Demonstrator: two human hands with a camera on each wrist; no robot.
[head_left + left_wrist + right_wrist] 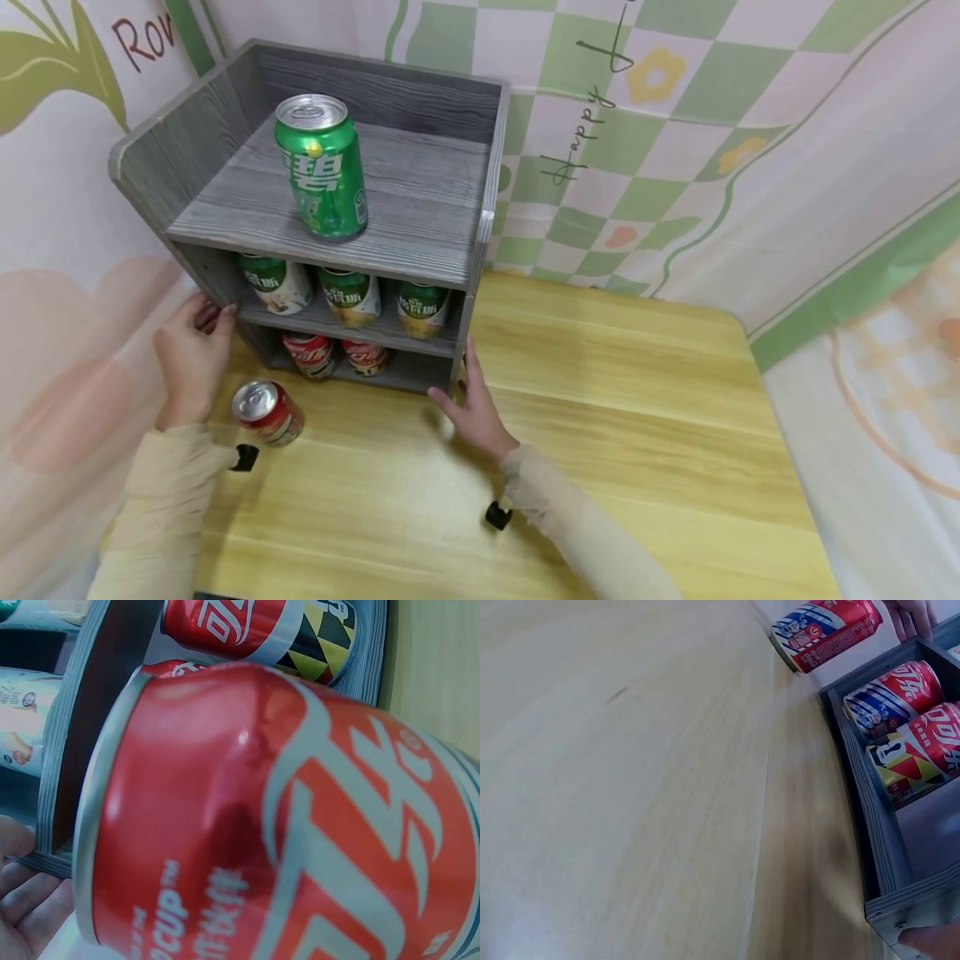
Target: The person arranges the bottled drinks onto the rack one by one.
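A grey wooden shelf unit (420, 187) stands on the table. My left hand (193, 354) grips the front edge of its left side, thumb in front. My right hand (480, 412) rests with extended fingers along the right side, thumb near the lower front corner. On the top board stands a green soda can (322, 171). Several green-and-white cans (348, 297) fill the middle level. Two red cola cans (309, 354) stand on the bottom level, towards the left. Beside my left wrist, one red cola can (279, 421) stands on the table; it looms large in the left wrist view.
The yellow wood-grain table (622, 433) extends to the right of the shelf unit and in front of it. A checked, flowered cloth (600, 167) hangs behind. Small black wrist mounts (498, 515) stick out from the sleeves (577, 517).
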